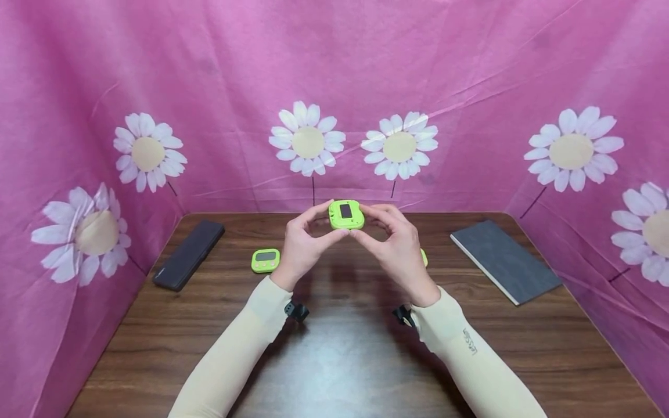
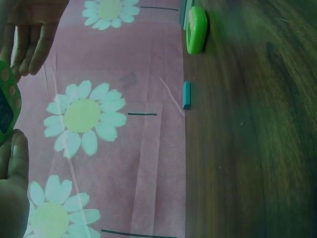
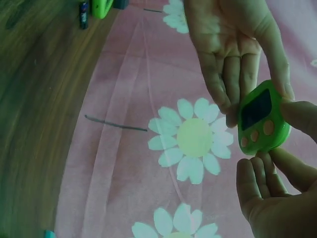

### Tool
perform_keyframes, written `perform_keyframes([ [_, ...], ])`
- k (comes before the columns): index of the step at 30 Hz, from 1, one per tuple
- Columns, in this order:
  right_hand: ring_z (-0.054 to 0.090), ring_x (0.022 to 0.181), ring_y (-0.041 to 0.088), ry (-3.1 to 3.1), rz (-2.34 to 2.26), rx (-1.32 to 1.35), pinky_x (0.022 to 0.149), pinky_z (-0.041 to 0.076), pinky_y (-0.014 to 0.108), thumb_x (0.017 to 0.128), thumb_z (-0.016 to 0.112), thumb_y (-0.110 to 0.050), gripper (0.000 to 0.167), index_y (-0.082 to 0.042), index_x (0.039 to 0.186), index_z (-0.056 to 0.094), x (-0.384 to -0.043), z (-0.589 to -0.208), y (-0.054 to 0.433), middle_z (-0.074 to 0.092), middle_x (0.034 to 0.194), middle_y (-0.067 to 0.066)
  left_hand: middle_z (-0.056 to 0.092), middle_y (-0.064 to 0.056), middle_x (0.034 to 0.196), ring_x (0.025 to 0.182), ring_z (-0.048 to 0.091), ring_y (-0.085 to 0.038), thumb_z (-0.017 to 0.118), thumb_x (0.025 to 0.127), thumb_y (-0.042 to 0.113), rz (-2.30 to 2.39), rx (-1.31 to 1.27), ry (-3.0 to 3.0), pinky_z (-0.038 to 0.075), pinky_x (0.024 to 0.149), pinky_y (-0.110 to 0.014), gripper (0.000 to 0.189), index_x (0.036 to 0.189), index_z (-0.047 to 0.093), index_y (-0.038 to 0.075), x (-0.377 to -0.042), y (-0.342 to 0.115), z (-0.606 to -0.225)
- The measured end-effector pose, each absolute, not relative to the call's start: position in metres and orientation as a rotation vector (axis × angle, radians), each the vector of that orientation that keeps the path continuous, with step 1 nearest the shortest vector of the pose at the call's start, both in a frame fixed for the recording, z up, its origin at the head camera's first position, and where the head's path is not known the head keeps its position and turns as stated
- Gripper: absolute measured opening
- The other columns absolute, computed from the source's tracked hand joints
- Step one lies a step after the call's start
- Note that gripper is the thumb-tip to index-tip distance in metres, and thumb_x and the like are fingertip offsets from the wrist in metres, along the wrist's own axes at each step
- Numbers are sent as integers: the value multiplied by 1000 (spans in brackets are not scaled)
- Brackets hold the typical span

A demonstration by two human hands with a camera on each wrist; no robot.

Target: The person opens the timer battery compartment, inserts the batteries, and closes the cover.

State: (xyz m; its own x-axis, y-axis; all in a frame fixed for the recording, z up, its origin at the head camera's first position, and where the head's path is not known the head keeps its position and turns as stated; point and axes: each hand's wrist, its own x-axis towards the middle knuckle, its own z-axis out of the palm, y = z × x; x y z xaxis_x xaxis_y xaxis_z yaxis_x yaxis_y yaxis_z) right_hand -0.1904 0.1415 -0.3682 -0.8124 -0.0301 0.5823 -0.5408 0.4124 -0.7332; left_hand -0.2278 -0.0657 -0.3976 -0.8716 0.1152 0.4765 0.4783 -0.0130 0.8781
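A lime-green digital timer [image 1: 346,215] is held up above the far part of the table, between both hands. Its back, with a dark rectangle in the middle, faces the head camera. On the other side, the right wrist view shows a dark screen and three round buttons on the timer [image 3: 262,119]. My left hand [image 1: 304,247] pinches one side of it between thumb and fingers. The opposite side is gripped the same way by my right hand [image 1: 394,247], and the two thumbs nearly meet at its lower edge.
Another green timer [image 1: 265,260] lies screen up left of the hands. A further green object [image 1: 424,257] is mostly hidden behind the right hand. A long black case [image 1: 189,255] lies at left, a dark-covered notebook [image 1: 504,261] at right. A small battery [image 3: 83,15] shows beside something green.
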Motion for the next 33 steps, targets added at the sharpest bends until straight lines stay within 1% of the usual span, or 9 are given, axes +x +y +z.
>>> perform_keyframes([
  [3, 76, 113, 24, -2198, 1306, 481, 101, 56, 14, 87, 98, -9, 54, -11, 138, 81, -191, -368, 141, 79, 124, 9, 82, -20, 126, 104, 79, -11, 94, 88, 3, -1976, -630, -1985, 65, 90, -21, 65, 148, 72, 7, -228, -67, -398],
  [6, 78, 112, 25, -2193, 1232, 501, 100, 56, 17, 87, 98, -11, 53, -10, 137, 81, -191, -368, 141, 81, 124, 9, 82, -20, 127, 104, 79, -8, 94, 88, 3, -1980, -641, -1982, 66, 91, -22, 64, 148, 72, 9, -228, -67, -398],
  [9, 78, 109, 26, -2161, 1138, 540, 100, 60, 28, 89, 97, -12, 51, -10, 137, 81, -190, -367, 144, 82, 122, 9, 81, -20, 128, 106, 79, -9, 93, 88, 3, -1975, -662, -1982, 66, 92, -25, 64, 148, 72, 8, -228, -67, -398],
  [12, 79, 105, 27, -2133, 1059, 581, 97, 64, 39, 91, 95, -13, 51, -10, 139, 79, -189, -365, 146, 83, 121, 9, 82, -20, 129, 109, 79, -10, 92, 89, 2, -1946, -678, -1992, 65, 98, -26, 63, 149, 71, 7, -228, -67, -399],
  [15, 80, 102, 27, -2130, 1009, 623, 93, 65, 43, 94, 92, -10, 50, -9, 141, 76, -189, -365, 149, 84, 120, 10, 82, -17, 132, 115, 79, -13, 91, 90, 3, -1912, -690, -2014, 61, 106, -28, 64, 151, 71, 8, -228, -68, -400],
  [23, 80, 89, 25, -2160, 888, 711, 79, 67, 45, 100, 84, -6, 49, -9, 147, 69, -188, -366, 150, 84, 106, 11, 79, -17, 141, 123, 79, -36, 89, 93, 3, -1876, -741, -2020, 60, 116, -44, 66, 155, 67, 6, -227, -70, -400],
  [26, 79, 85, 23, -2178, 854, 705, 75, 67, 43, 102, 81, -6, 48, -12, 149, 69, -186, -365, 150, 85, 103, 10, 79, -16, 141, 125, 78, -40, 89, 93, 3, -1848, -756, -2024, 59, 118, -49, 66, 155, 67, 7, -227, -70, -401],
  [31, 81, 85, 21, -2203, 841, 699, 72, 67, 43, 104, 78, -5, 49, -16, 151, 69, -185, -364, 152, 87, 105, 10, 81, -14, 138, 124, 78, -36, 89, 93, 6, -1757, -766, -2048, 57, 118, -57, 64, 153, 68, 6, -228, -70, -401],
  [33, 81, 85, 22, -2210, 839, 703, 72, 67, 44, 104, 77, -3, 50, -16, 152, 68, -184, -364, 153, 87, 106, 11, 81, -13, 137, 123, 79, -33, 90, 93, 7, -1725, -764, -2056, 58, 118, -57, 64, 153, 68, 7, -228, -70, -401],
])
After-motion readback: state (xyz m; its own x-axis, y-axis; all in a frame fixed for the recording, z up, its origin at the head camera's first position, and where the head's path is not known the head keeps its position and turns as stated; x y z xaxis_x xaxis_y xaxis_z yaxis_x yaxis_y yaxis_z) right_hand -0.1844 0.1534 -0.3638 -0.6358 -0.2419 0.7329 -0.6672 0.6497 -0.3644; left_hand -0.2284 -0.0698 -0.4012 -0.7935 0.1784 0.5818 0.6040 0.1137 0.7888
